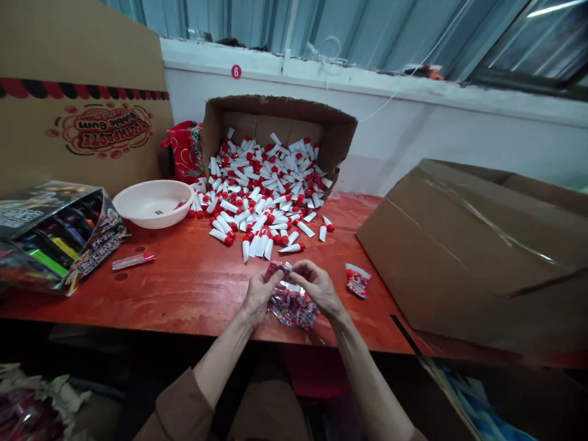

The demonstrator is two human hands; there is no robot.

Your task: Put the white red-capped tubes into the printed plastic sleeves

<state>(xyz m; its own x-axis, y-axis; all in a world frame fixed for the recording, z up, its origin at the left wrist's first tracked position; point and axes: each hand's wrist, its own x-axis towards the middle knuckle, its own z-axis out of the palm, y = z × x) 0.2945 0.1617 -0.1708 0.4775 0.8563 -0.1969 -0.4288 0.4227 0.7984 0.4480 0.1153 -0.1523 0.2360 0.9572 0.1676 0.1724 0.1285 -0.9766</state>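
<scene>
Left hand [257,294] and right hand [321,289] grasp a packet [274,267] (shiny, reddish) — fingers [304,267] pinching; red-capped tubes [261,245] lie beyond.

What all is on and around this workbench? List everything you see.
Tubes: many, white with red caps, table centre
Tipped box: one, brown, behind the tubes
Large box: one, brown, right
Printed carton: one, brown, back left
Red bag: one, between carton and tipped box
Bowl: one, white, left
Display box: one, dark-patterned, far left
Slim packet: one, pinkish, left
Small packet: one, multicoloured, right of hands
Clear packaging: count unclear, multicoloured contents, below hands
Number sticker: one, red, wall
Table: one, red-orange, underneath
Left hand: one, bare, pinching a reddish packet
Right hand: one, bare, beside it, grip unclear
</scene>
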